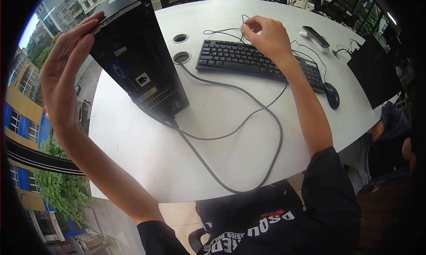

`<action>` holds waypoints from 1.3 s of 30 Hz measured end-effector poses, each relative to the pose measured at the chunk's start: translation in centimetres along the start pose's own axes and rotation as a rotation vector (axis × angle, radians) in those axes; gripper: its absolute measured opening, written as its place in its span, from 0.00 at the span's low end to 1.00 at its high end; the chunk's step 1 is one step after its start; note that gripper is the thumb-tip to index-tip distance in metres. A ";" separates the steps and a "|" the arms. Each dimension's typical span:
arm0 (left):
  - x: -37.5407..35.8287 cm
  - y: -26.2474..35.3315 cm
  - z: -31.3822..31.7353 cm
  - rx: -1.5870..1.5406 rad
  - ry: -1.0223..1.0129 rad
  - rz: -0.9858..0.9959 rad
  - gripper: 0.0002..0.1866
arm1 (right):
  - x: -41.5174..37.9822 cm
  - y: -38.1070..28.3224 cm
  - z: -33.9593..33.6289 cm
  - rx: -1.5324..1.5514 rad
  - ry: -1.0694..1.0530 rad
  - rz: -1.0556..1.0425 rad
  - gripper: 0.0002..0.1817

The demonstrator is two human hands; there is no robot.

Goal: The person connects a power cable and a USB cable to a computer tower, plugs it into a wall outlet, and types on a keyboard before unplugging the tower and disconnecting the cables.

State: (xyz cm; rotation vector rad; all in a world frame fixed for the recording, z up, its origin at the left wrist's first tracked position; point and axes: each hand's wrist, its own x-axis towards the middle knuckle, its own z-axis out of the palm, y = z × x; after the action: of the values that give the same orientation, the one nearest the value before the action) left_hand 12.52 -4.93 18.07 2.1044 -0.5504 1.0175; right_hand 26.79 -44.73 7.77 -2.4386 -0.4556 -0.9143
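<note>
"Why's the left hand (pixel 62 77) on the computer tower (pixel 137 55), thumb and fingers apart?"
"Probably steadying it, upright on the surface (pixel 133 157)."
"And the right hand (pixel 269 35)?"
"Fingers clamped on a thin cable (pixel 222 31), likely holding some off the keyboard (pixel 235 62)."

A white table (pixel 213 162) is occupied by an upright black computer tower (pixel 146 64), a keyboard (pixel 235 60), a mouse (pixel 331 96), looping cables (pixel 278 135) and, near its far edge, a phone (pixel 316 36) propped on a white object (pixel 320 47).
</note>
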 end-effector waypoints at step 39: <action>-0.1 -0.8 -0.8 0.091 -0.034 0.017 0.17 | -1.1 -6.2 -14.0 0.450 -0.894 -0.141 0.19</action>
State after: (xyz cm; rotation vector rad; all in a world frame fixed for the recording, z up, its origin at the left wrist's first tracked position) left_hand 12.58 -3.76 18.00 2.2045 -0.5487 1.0353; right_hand 15.86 -47.47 18.23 -2.2704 -1.0124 0.2875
